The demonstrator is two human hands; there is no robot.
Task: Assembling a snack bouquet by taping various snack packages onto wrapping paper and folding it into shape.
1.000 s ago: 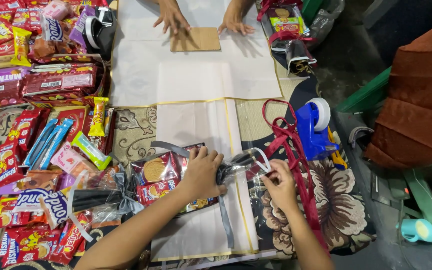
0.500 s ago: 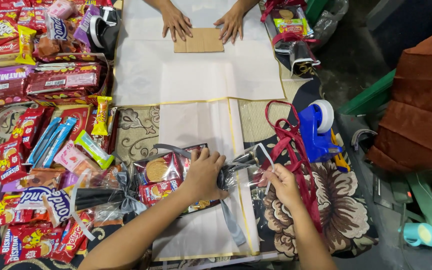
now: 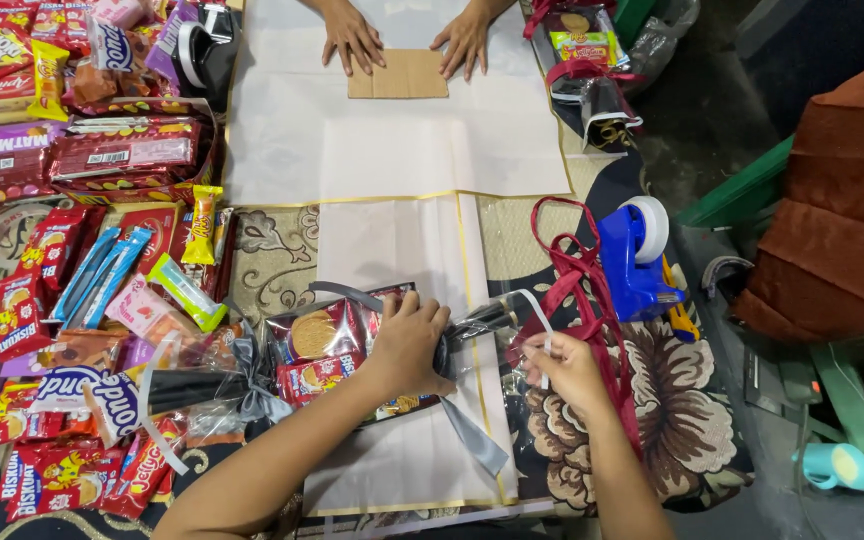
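Open lane: bare white paper sheet (image 3: 392, 150) between co-worker's 2 hands (image 3: 352, 38) and near snack bundle (image 3: 337, 350); hand passes freely there. Left side blocked: dense spread of snack packets (image 3: 72, 250), finished wrapped bundle (image 3: 202, 385) just beside. Right side: red ribbon loops (image 3: 582, 270) and blue tape dispenser (image 3: 637, 260) crowd mat edge. Beyond, green furniture with brown cloth (image 3: 842, 230), probably chair. Far right corner: wrapped parcels (image 3: 582, 50).
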